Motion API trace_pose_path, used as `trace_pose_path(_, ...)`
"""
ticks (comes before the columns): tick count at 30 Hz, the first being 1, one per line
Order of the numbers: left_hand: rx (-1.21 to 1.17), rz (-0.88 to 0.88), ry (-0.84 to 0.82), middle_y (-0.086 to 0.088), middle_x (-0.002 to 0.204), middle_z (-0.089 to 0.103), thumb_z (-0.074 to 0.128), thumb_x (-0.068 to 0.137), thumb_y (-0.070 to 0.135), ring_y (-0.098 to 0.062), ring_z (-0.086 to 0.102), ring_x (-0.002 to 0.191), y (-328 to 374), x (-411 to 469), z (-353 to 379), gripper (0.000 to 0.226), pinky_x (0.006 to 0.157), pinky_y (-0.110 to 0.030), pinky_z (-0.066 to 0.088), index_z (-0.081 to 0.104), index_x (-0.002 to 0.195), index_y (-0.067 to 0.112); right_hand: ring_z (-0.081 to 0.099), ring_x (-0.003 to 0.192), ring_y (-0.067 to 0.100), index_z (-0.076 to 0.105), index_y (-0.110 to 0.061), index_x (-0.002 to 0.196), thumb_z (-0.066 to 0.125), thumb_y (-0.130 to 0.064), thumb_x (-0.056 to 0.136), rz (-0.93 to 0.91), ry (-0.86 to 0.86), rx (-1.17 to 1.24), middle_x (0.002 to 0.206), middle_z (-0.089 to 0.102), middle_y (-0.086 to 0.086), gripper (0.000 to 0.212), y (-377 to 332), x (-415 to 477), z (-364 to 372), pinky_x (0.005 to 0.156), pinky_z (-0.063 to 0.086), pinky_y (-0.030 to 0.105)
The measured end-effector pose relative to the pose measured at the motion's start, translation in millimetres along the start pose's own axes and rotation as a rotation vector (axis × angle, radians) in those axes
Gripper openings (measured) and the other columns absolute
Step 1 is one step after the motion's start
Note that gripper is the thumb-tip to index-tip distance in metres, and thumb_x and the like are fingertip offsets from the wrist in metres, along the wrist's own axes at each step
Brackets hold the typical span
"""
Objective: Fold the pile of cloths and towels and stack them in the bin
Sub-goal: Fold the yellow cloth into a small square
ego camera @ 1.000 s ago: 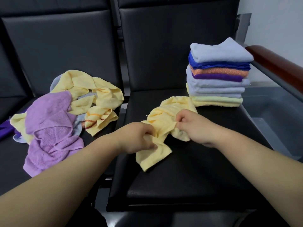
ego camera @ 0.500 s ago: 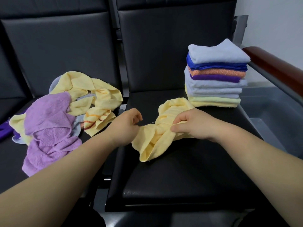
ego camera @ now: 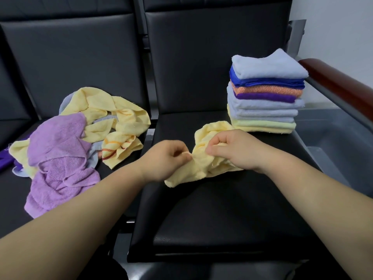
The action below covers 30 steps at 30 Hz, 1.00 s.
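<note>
— Surface?
— Black padded bench seat [ego camera: 222, 209]. My left hand [ego camera: 165, 158] and right hand [ego camera: 234, 150] each pinch the crumpled yellow cloth [ego camera: 193, 172] mid-seat, knuckles close together.
— Risk?
— Catching a doubled layer, I'd judge (thin, limp weave, no corner showing), so the fold skews. The folded terry stack [ego camera: 264, 110] is just behind, the loose pile [ego camera: 66, 150] to the left.

Left arm: bare forearm, enters from lower left, angled toward centre.
Left hand [ego camera: 167, 158]: fingers curled, apparently pinching yellow cloth [ego camera: 191, 170]; fingertips blurred.
Right hand [ego camera: 232, 150]: knuckles up, fingers curled, gripping the same cloth.
Spacing: hands near, apart.
</note>
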<state>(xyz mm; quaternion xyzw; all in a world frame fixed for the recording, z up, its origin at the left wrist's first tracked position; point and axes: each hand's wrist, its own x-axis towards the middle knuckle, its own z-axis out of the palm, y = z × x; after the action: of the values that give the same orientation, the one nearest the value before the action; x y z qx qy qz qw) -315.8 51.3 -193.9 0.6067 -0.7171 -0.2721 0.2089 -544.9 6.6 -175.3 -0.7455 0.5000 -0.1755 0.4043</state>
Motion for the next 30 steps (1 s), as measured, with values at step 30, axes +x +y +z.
trace_pose_path(30, -0.346, -0.084, -0.058, 0.009, 0.078, 0.056, 0.065, 0.089, 0.029, -0.008, 0.050, 0.075, -19, -1, -21, 0.011, 0.067, -0.029, 0.041, 0.058, 0.087, 0.020, 0.059, 0.071, 0.010, 0.068, -0.019, 0.073, 0.086, -0.042, 0.075, -0.050, -0.129, -0.088, 0.067, 0.059, -0.009, 0.029, -13, -4, 4, 0.072, 0.050, 0.037)
